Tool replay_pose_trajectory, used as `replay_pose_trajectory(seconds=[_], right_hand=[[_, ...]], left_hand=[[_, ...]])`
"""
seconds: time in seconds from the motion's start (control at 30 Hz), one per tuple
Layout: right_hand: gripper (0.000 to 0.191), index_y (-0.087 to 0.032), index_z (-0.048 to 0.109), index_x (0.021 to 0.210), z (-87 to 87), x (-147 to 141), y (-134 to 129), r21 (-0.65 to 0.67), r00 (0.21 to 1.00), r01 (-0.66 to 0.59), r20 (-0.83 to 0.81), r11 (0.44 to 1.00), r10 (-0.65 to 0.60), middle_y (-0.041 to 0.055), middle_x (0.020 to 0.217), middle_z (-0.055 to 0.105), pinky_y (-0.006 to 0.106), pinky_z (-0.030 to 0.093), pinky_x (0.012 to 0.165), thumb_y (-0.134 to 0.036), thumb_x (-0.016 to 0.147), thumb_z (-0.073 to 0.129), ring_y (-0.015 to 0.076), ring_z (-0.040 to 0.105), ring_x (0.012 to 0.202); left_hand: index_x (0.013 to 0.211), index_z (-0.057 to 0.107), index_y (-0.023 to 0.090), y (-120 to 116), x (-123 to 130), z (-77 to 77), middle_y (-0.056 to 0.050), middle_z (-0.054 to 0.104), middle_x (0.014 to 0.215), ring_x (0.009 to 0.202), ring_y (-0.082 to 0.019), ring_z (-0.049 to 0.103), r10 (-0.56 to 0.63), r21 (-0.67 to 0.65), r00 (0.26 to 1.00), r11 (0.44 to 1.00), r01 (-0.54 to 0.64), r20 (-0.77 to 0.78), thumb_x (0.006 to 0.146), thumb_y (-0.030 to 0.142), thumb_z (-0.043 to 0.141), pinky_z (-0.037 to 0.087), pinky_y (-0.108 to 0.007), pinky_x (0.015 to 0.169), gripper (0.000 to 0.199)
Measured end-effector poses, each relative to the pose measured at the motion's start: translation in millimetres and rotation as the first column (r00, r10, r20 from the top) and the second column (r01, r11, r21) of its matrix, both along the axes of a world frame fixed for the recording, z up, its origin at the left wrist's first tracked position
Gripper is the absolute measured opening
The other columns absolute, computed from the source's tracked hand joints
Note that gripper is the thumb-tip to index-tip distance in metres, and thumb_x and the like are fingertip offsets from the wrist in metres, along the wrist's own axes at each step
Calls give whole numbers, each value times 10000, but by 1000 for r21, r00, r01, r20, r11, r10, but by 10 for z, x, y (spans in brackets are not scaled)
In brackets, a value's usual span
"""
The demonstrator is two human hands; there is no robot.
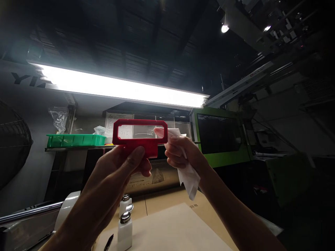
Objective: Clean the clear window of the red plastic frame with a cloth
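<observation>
Raised in front of me is a red plastic frame [136, 142] with a long window through its upper part. My left hand [128, 164] grips its lower tab, thumb on the near face. My right hand [181, 150] is closed on a white wipe [190, 179] that hangs down below the palm. A fingertip of that hand shows through the right end of the frame's window, so it is behind or at the frame's right side; whether it touches I cannot tell.
White bottles with metal caps [125, 230] and a black pen [108, 242] stand or lie on the cardboard-covered table [167, 230]. A green tray [75, 140] sits on a shelf under a bright tube lamp [125, 89]. A green machine [222, 136] stands right; a fan [13, 143] left.
</observation>
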State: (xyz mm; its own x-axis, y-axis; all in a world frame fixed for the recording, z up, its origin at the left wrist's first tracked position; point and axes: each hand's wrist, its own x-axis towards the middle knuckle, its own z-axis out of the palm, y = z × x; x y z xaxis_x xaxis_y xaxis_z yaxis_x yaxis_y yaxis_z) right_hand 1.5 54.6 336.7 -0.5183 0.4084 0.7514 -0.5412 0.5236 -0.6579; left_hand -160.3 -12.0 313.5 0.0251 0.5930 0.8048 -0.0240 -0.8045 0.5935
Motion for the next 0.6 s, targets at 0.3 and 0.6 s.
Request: replay_pose_trajectory(seconds=[0.3,0.6], right_hand=[[144,-162,523,616,39,-6,29,13,958,-273,93,962,271,-117,409,270,130,148,285,-216,746,489,30,110,317],[231,-165,458,529,-51,-44,154,4,957,-251,-148,968,249,-98,420,311,140,178,277,-195,757,466,21,131,301]], left_hand=[[624,638,212,8,13,-46,19,611,570,576,-97,541,38,3,999,999,-38,-19,828,288,594,417,-171,544,222],[631,635,216,34,-18,-31,11,638,580,565,-105,565,38,4,999,999,-38,18,811,285,612,446,-173,549,193]])
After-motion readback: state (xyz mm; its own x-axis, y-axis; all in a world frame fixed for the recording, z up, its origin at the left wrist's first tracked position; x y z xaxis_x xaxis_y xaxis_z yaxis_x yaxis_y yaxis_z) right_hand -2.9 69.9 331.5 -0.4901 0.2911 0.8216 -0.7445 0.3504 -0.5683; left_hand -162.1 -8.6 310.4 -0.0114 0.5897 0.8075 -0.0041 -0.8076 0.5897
